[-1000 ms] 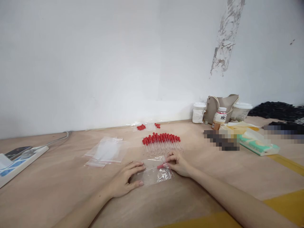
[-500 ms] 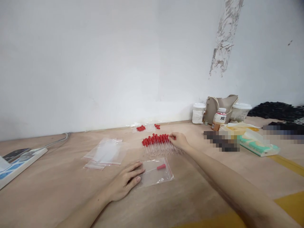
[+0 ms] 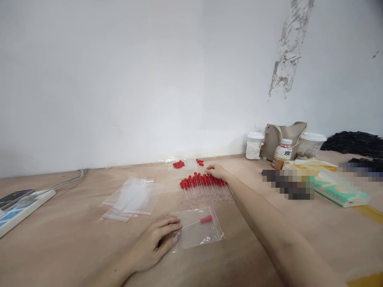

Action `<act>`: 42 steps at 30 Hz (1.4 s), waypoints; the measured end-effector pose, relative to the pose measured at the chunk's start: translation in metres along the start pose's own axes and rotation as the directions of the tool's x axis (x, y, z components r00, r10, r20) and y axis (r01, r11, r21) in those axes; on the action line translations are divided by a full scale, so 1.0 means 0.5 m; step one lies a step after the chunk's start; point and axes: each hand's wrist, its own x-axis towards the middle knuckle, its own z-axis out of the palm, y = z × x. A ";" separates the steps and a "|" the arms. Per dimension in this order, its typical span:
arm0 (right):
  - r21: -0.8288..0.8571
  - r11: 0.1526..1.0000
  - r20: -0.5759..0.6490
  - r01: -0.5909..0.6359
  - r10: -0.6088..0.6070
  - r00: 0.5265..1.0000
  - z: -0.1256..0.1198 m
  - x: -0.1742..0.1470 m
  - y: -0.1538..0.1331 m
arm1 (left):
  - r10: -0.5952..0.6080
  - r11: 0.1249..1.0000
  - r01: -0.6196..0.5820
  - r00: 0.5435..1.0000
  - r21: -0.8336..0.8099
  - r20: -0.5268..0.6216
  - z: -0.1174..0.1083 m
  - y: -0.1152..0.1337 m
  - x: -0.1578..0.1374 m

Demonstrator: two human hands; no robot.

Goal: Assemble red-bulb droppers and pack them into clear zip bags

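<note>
My left hand [image 3: 160,240] lies open with its fingers on the left edge of a clear zip bag [image 3: 197,235]. Inside the bag is one dropper [image 3: 206,219] with a red rubber bulb and a thin clear stem. Beyond it, many red-bulbed droppers [image 3: 202,187] lie side by side in a row, bulbs away from me. My right hand [image 3: 217,171] is over the far right part of that row, fingers bent and slightly apart near the bulbs, and no dropper shows in it. Several flat zip bags [image 3: 131,197] are stacked to the left.
Loose red bulbs [image 3: 178,164] lie on clear plastic near the wall. A power strip [image 3: 26,213] and a phone [image 3: 14,198] are at far left. To the right stand lidded cups [image 3: 254,145], a bottle [image 3: 283,154], a grey bag [image 3: 271,141] and a tissue pack [image 3: 338,191].
My right hand has shifted a little to the left along the bulbs, toward the far side of the row. My left hand stays on the bag. The view has tilted slightly.
</note>
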 end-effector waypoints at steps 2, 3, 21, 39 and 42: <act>0.117 0.993 0.010 0.033 -0.035 0.999 -0.024 0.000 -0.011 | -0.005 1.000 0.005 1.000 -0.005 0.010 -0.001 0.001 0.000; 0.167 0.985 0.013 0.052 -0.055 0.998 -0.038 -0.004 -0.015 | -0.008 1.000 0.008 1.000 -0.006 0.014 -0.001 0.002 0.000; 0.894 0.446 -0.184 -0.032 0.432 0.883 0.009 -0.296 0.020 | -0.012 1.000 0.012 1.000 0.019 0.000 -0.005 0.006 0.009; 0.427 0.892 -0.055 0.147 -0.137 0.989 0.046 -0.327 -0.003 | -0.006 1.000 0.006 1.000 0.002 -0.029 -0.003 0.008 0.009; 0.482 0.864 -0.064 0.149 -0.134 0.989 0.062 -0.331 -0.010 | -0.006 1.000 0.006 1.000 0.009 -0.025 -0.003 0.008 0.009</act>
